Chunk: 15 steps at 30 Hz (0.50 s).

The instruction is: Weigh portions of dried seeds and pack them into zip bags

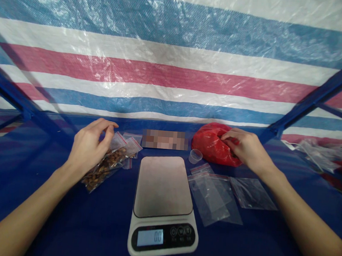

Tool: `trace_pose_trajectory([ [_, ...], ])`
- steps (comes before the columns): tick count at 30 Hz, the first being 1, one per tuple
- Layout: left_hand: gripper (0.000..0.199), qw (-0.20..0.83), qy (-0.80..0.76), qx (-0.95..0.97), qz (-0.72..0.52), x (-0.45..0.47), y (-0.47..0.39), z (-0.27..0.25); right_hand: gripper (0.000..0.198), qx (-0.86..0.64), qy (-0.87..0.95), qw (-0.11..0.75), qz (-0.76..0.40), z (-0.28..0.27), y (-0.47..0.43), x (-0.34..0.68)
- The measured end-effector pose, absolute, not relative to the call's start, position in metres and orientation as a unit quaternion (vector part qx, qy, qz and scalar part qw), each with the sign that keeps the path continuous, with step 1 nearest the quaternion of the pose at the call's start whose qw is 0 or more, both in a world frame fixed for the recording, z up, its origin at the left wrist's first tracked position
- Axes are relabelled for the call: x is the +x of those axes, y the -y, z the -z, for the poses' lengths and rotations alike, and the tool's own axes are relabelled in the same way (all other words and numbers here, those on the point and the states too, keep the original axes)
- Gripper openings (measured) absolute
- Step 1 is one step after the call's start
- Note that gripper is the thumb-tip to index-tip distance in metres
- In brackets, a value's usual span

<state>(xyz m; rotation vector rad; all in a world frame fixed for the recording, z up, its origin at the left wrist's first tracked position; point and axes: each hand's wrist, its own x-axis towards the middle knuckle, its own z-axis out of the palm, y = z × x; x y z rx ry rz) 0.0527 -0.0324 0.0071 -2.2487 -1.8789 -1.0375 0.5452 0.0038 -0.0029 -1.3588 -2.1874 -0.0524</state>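
Note:
My left hand (90, 143) hovers over several small zip bags at the left, its thumb curled up against the fingers and nothing visible between them. Beneath it lies a zip bag of brown dried pieces (107, 166), partly covered by the hand. My right hand (243, 147) pinches the edge of a red plastic bag (207, 142), whose contents are hidden. Between the hands stands a white kitchen scale (164, 188) with a bare metal plate; its display (150, 237) reads 0.0. A small clear plastic cup (195, 156) sits beside the red bag.
Flat clear zip bags (215, 198) lie right of the scale, beside another zip bag (253, 193). Behind the scale is a blurred-out patch (165, 140). Blue metal braces (306, 97) flank the blue surface, with striped sheeting behind. Crumpled clear plastic (319, 153) lies far right.

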Motion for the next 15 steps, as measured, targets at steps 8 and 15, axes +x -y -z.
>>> trace_pose_trajectory([
  [8,0.037,0.023,0.601,-0.724,0.338,0.0511,0.0308,-0.0039,0.022,-0.5,0.821,0.277,-0.002,0.0019,-0.0071,0.5432],
  [15,0.036,0.017,0.606,-0.721,0.337,0.0537,0.0328,-0.0062,0.018,-0.504,0.811,0.296,-0.005,0.0028,-0.0077,0.5435],
])
